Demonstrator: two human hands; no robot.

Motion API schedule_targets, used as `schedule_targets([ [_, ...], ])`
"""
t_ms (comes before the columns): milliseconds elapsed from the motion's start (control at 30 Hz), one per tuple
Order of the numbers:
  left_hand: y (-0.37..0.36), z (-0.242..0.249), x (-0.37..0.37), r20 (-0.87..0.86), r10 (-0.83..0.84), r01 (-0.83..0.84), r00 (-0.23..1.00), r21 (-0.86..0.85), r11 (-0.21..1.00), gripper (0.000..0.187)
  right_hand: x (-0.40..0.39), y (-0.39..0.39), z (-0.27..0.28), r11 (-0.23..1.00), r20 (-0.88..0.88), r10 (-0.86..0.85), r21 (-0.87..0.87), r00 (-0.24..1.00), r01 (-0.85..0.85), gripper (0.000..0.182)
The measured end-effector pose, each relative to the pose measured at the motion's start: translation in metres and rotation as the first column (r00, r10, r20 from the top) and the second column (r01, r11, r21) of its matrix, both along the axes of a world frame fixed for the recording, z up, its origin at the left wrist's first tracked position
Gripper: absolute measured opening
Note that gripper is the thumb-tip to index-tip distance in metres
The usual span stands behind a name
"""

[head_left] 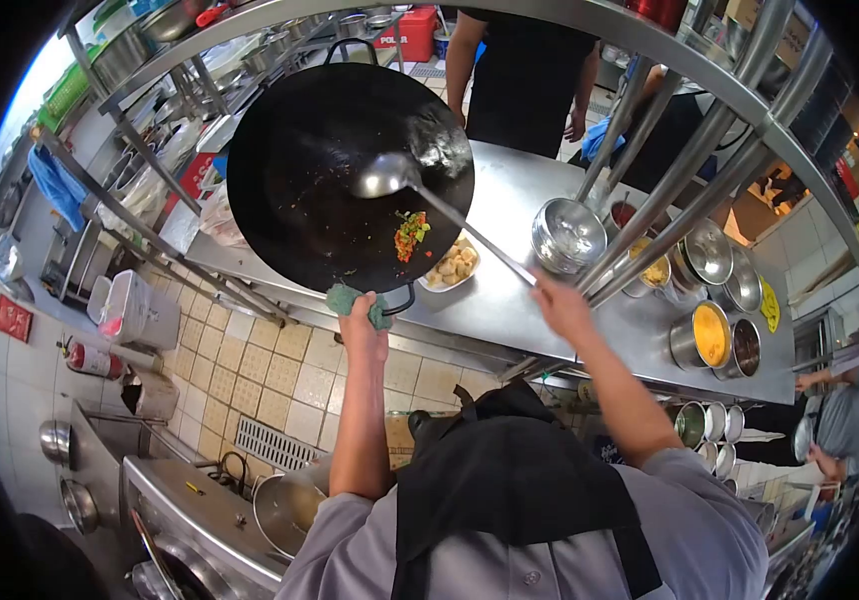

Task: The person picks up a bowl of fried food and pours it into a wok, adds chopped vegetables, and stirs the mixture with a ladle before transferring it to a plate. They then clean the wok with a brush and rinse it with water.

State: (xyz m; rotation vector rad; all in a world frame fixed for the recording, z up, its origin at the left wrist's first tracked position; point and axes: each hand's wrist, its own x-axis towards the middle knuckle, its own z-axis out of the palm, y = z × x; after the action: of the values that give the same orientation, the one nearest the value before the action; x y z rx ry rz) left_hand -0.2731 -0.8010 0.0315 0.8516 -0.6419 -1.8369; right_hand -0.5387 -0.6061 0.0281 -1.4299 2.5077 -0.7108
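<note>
My left hand (364, 322) is closed around a green cloth (345, 299) at the near rim of a large black wok (300, 215), beside its loop handle. The wok is tilted so its inside faces me. My right hand (562, 308) grips the long handle of a metal ladle (384, 176), whose bowl is over the wok's inner surface. A small heap of chopped red and green bits (411, 236) lies low in the wok, near its right side. Just beyond the rim, a white plate (442, 288) with pale golden chunks of food stands on the steel counter (510, 335).
Stacked steel bowls (569, 236) and a pot of orange-yellow contents (711, 335) stand on the counter to the right. A metal shelf frame (650, 170) rises there. A person in black (525, 85) stands across the counter; another person (845, 410) is at far right.
</note>
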Motion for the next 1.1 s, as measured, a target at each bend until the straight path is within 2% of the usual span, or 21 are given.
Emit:
schedule_targets([
  [33, -0.001, 0.002, -0.009, -0.012, -0.005, 0.005, 1.000, -0.002, 1.000, 0.017, 0.011, 0.010, -0.025, 0.999, 0.046, 0.012, -0.031, 0.999, -0.010, 0.039],
  [100, -0.005, 0.005, -0.019, 0.036, 0.108, -0.107, 0.994, -0.038, 0.994, 0.018, 0.028, 0.046, -0.041, 1.000, 0.017, -0.015, 0.021, 1.000, 0.015, 0.040],
  [133, -0.014, -0.008, -0.018, 0.032, 0.091, -0.087, 0.995, -0.116, 0.989, 0.020, 0.025, 0.067, -0.041, 1.000, 0.035, -0.005, 0.026, 0.999, 0.004, 0.041],
  [167, -0.018, -0.011, -0.012, 0.028, 0.106, -0.103, 0.994, -0.104, 0.989, 0.020, 0.016, 0.088, -0.033, 0.999, 0.057, 0.006, 0.041, 0.998, -0.009, 0.041],
  [233, -0.024, -0.018, -0.003, 0.100, 0.070, -0.058, 0.993, -0.122, 0.991, 0.019, 0.000, 0.099, 0.034, 0.988, -0.068, -0.013, 0.153, 0.998, 0.023, 0.041],
  [300, -0.018, -0.014, 0.005, 0.137, 0.040, -0.030, 0.990, -0.074, 0.997, 0.019, 0.012, 0.074, 0.109, 0.959, -0.148, -0.075, 0.262, 0.986, 0.112, 0.037],
  [333, -0.014, -0.012, 0.005, 0.106, 0.019, -0.014, 0.994, -0.048, 0.999, 0.018, 0.017, 0.065, 0.106, 0.954, -0.142, -0.087, 0.274, 0.986, 0.123, 0.037],
  [400, -0.005, -0.004, 0.001, 0.069, 0.004, -0.004, 0.998, 0.002, 1.000, 0.017, 0.025, 0.043, 0.086, 0.991, -0.169, -0.072, 0.103, 0.983, 0.090, 0.039],
  [467, 0.001, -0.005, -0.010, 0.034, 0.025, -0.024, 0.999, -0.022, 0.999, 0.017, 0.044, 0.033, 0.037, 0.982, -0.048, -0.111, 0.146, 0.993, 0.117, 0.041],
  [500, 0.003, -0.005, -0.016, 0.003, 0.044, -0.044, 0.999, -0.041, 0.998, 0.017, 0.057, 0.033, 0.018, 0.976, -0.019, -0.066, 0.208, 0.998, 0.069, 0.045],
  [533, 0.003, -0.004, -0.021, 0.015, 0.063, -0.063, 0.998, -0.032, 0.998, 0.018, 0.062, 0.041, -0.012, 0.986, 0.074, -0.036, 0.163, 0.997, 0.024, 0.046],
  [600, -0.001, -0.009, -0.029, 0.023, 0.078, -0.077, 0.997, -0.026, 0.997, 0.019, 0.075, 0.060, -0.044, 1.000, 0.109, -0.004, 0.029, 0.994, 0.001, 0.048],
  [733, -0.016, -0.021, -0.040, 0.055, 0.088, -0.087, 0.995, -0.022, 0.996, 0.018, 0.079, 0.094, -0.062, 0.992, 0.061, -0.011, 0.128, 0.998, 0.003, 0.048],
  [900, -0.033, -0.025, -0.050, 0.058, 0.167, -0.163, 0.984, -0.078, 0.984, 0.018, 0.064, 0.114, -0.013, 0.987, -0.078, -0.031, 0.155, 0.996, 0.043, 0.050],
  [967, -0.053, -0.036, -0.051, 0.090, 0.201, -0.184, 0.975, -0.168, 0.968, 0.019, 0.057, 0.117, 0.030, 0.952, -0.141, -0.110, 0.270, 0.984, 0.145, 0.044],
  [1000, -0.067, -0.041, -0.051, 0.087, 0.224, -0.206, 0.971, -0.176, 0.963, 0.019, 0.051, 0.119, 0.047, 0.957, -0.141, -0.088, 0.262, 0.986, 0.123, 0.044],
  [1067, -0.092, -0.048, -0.050, 0.167, 0.293, -0.241, 0.942, -0.274, 0.931, 0.019, 0.042, 0.128, 0.075, 0.995, -0.144, -0.067, 0.060, 0.987, 0.076, 0.039],
  [1100, -0.092, -0.030, -0.046, 0.173, 0.306, -0.253, 0.936, -0.275, 0.928, 0.019, 0.044, 0.129, 0.086, 0.996, -0.137, -0.052, 0.061, 0.989, 0.061, 0.039],
])
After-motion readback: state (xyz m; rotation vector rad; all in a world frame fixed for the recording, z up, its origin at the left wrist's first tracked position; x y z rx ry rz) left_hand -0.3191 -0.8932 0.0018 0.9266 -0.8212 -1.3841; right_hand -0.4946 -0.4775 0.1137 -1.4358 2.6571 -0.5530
